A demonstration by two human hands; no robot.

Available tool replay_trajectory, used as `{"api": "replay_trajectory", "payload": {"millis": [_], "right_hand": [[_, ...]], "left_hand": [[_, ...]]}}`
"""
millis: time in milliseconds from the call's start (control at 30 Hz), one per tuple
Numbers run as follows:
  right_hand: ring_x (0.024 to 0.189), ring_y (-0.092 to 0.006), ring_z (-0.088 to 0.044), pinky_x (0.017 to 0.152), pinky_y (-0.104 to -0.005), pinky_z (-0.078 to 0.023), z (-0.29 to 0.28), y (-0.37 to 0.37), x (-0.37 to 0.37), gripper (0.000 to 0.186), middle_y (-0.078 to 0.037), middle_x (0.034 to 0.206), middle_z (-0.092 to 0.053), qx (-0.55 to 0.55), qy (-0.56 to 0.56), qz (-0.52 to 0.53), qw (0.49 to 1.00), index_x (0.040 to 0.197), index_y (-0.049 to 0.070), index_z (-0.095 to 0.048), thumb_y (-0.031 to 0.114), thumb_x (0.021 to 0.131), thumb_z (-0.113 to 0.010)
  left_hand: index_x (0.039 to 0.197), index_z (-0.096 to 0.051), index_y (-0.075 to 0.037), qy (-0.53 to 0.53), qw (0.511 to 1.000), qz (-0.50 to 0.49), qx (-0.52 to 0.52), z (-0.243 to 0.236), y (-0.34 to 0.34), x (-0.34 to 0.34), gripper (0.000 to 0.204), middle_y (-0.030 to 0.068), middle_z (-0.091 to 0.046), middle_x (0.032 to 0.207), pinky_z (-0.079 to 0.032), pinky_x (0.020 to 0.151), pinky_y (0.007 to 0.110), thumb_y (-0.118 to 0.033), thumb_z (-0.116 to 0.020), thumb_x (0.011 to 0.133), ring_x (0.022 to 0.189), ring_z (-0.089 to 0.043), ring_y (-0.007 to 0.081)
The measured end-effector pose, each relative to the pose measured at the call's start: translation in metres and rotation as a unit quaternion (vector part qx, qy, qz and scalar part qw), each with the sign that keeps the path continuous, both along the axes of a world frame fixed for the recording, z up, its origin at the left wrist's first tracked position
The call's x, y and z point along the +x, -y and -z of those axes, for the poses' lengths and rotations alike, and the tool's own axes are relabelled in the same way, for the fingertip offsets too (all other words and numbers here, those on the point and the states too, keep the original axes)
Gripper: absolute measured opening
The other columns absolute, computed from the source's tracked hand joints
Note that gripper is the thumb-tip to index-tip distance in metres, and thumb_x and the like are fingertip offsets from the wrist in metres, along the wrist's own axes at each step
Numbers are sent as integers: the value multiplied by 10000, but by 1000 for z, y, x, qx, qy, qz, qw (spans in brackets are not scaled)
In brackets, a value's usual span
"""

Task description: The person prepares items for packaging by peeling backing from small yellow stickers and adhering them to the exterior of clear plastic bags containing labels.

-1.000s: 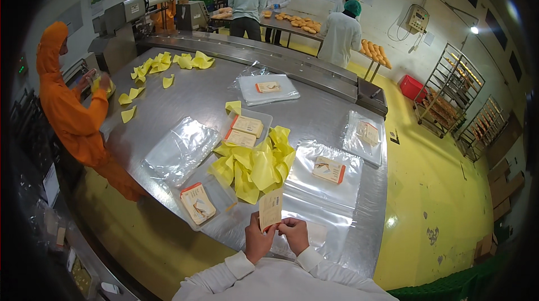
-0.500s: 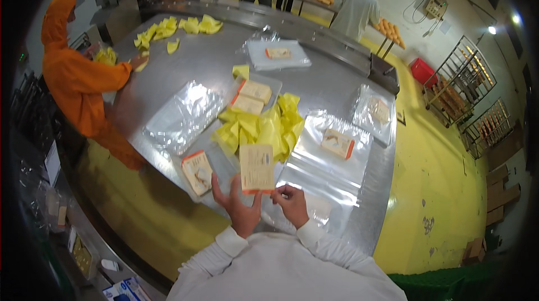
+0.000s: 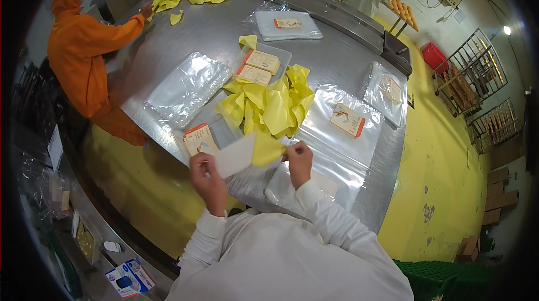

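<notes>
Near the table's front edge, a label point(image 3: 233, 156) shows its white back, blurred by motion. My left hand point(image 3: 208, 182) pinches its left end. Yellow backing paper point(image 3: 266, 151) lifts at the label's right end, and my right hand point(image 3: 299, 162) pinches its outer corner. Just beyond lies a heap of crumpled yellow backing pieces point(image 3: 275, 101). A stack of printed labels point(image 3: 200, 140) sits in a clear tray past my left hand. To the right of my right hand lie clear plastic bags point(image 3: 331, 149), with a label point(image 3: 348, 120) on the upper one.
More label stacks point(image 3: 258, 66) stand in a tray beyond the heap. Other clear bags point(image 3: 190, 89) lie at left, far middle and right. A person in orange point(image 3: 90, 48) works at the table's left side. Racks of bread point(image 3: 469, 73) stand on the yellow floor at right.
The label, earlier printed side up, has turned to its white back, and yellow backing is now pulled away at its right end. My left hand has moved left; the view has shifted.
</notes>
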State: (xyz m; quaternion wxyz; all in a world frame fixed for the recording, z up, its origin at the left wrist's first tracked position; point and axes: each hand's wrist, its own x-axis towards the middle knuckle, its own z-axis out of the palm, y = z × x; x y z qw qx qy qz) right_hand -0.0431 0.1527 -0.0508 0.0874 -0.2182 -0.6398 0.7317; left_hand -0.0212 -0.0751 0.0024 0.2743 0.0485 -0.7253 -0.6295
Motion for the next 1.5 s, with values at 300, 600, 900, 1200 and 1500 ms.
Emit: {"api": "replay_trajectory", "payload": {"millis": [300, 600, 900, 1200, 1500], "right_hand": [[724, -188, -664, 673, -292, -546, 31, -11, -44, 194, -124, 883, -685, -84, -2, 91, 992, 1049, -45, -650, 34, 876, -689], [744, -111, -647, 681, -259, -504, -23, -67, 72, 189, -55, 901, -714, -136, 40, -42, 989, 1036, -21, -679, 158, 981, -655], [771, -99, -615, 686, -238, -462, 7, -128, 156, 198, -57, 881, -707, 88, 75, 281, 953, 1013, -65, -708, 107, 916, -713], [772, -90, -626, 722, -235, -496, 63, -118, 171, 128, -51, 873, -708, 148, 99, 269, 947, 941, -39, -704, 84, 915, -730], [753, -84, -625, 707, -228, -499, 56, -109, 172, 126, -52, 860, -707, 135, 108, 249, 953, 933, -46, -703, 76, 910, -724]], "left_hand": [[1012, -596, -1, -123, 989, -16, -85, -33, 16, 5, 78, 108, -625, 1071, -523, 773, 299, 25, -616, 941, 870, -643, 191], [946, -633, 24, -58, 897, 404, -171, -21, -42, 22, 133, 155, -633, 1206, -552, 815, 356, 82, -690, 842, 996, -670, 304], [1392, -514, -52, 34, 841, 514, -168, 17, -92, 2, 605, 170, -536, 1428, -456, 1059, 427, -82, -762, 841, 1285, -543, 372], [1550, -181, 53, -19, 751, 553, -360, 101, -136, 1, 706, 197, -397, 1552, -236, 1228, 457, -95, -527, 953, 1447, -356, 355], [1569, -76, 52, 35, 773, 577, -262, 107, -134, -1, 768, 197, -396, 1561, -217, 1237, 462, -4, -451, 901, 1439, -369, 357]]}}
